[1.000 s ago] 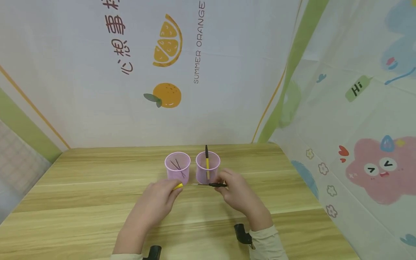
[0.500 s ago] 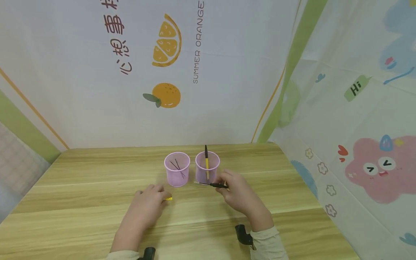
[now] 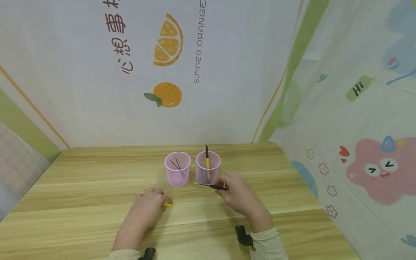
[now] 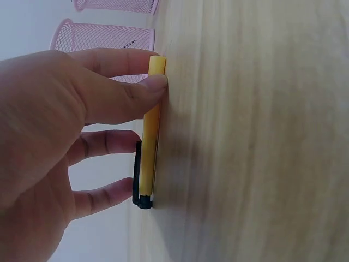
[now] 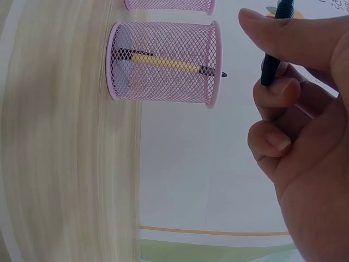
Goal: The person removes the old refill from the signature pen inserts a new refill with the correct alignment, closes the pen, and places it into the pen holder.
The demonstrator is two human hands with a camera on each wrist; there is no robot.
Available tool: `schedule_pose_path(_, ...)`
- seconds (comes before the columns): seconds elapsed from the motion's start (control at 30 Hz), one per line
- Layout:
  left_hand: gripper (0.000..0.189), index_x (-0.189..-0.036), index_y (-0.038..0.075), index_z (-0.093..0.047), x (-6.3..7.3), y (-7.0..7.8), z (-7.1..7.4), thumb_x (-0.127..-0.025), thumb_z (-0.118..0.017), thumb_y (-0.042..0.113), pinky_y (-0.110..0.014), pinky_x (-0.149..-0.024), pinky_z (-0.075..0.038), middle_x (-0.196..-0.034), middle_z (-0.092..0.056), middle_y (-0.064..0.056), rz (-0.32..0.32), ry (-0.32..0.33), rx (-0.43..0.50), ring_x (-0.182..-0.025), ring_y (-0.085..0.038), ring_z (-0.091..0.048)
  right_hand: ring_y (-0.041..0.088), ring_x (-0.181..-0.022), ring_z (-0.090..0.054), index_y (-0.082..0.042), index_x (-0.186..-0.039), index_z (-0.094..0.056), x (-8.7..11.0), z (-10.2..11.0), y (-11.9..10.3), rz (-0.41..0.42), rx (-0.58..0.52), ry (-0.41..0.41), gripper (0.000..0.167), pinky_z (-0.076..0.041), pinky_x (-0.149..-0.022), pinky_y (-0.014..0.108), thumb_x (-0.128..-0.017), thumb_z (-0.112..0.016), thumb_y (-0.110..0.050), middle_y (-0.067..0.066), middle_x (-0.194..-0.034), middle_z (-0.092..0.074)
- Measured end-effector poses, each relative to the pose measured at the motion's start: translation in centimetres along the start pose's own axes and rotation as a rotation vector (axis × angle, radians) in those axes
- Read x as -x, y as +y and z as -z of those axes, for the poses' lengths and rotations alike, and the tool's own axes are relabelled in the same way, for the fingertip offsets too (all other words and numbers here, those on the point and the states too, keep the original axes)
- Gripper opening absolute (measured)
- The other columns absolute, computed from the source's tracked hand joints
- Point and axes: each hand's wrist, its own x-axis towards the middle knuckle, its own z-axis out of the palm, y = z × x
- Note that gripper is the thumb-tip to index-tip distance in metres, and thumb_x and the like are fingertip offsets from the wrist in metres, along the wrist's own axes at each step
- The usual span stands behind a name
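In the left wrist view my left hand pinches a yellow pen barrel with a black clip between thumb and forefinger, right at the tabletop. My right hand holds a black pen grip up off the table; a thin refill sticks out of it to the left, in front of the cups. The right pink mesh cup has a yellow-and-black pen standing in it. Beside it, the left pink mesh cup holds a few thin dark sticks.
Both cups stand towards the back of the wood-grain table. Behind it hangs a white printed cloth, and another cloth with cartoon prints closes off the right side. Black camera mounts sit at the wrists.
My left hand has drawn back from the left cup, leftwards and nearer to me, lowering the yellow barrel to the table. The right hand stays almost where it was, the pen grip tilting slightly.
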Motion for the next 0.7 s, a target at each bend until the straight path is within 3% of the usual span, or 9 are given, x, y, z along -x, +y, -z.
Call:
schedule_pose_path(0.3,0.02,-0.105,0.024,-0.08,0.0,0.3,0.2,-0.089,-0.081,0.011,-0.067,-0.089,-0.054,-0.106,-0.071,0.001,0.009,-0.005,0.022,-0.115,-0.035,-0.066,0.007,-0.08,-0.054,-0.012,-0.093,-0.07,0.0,0.1,0.0,-0.014,-0.011,-0.02,0.017,-0.05,-0.071,0.022,-0.089,-0.082,-0.001,-0.004,-0.093,-0.066)
schedule_pose_path(0.47,0.021,-0.11,0.022,-0.079,-0.1,0.8,0.6,-0.09,-0.082,0.013,-0.069,-0.091,-0.054,-0.112,-0.074,0.0,-0.001,0.007,0.031,-0.116,-0.033,-0.066,0.009,-0.085,-0.061,-0.012,-0.095,-0.075,0.0,0.2,-0.2,-0.018,0.001,-0.021,0.014,-0.054,-0.075,0.024,-0.089,-0.082,-0.002,-0.004,-0.095,-0.069)
schedule_pose_path(0.6,0.026,-0.119,0.02,-0.077,-0.2,1.7,1.3,-0.093,-0.08,0.018,-0.067,-0.095,-0.053,-0.125,-0.074,-0.002,-0.029,0.047,0.046,-0.122,-0.032,-0.065,0.013,-0.09,-0.067,-0.012,-0.098,-0.08,0.1,0.1,-0.3,0.003,0.017,-0.017,0.014,-0.058,-0.078,0.027,-0.088,-0.083,-0.002,-0.002,-0.099,-0.072)
schedule_pose_path(0.7,0.033,-0.127,0.02,-0.075,-0.4,2.9,2.1,-0.095,-0.08,0.023,-0.063,-0.099,-0.053,-0.131,-0.073,-0.001,-0.072,0.113,0.053,-0.126,-0.03,-0.065,0.014,-0.093,-0.069,-0.012,-0.099,-0.081,0.1,0.1,-0.4,0.018,0.03,-0.019,0.015,-0.059,-0.08,0.028,-0.088,-0.083,-0.002,-0.001,-0.101,-0.072)
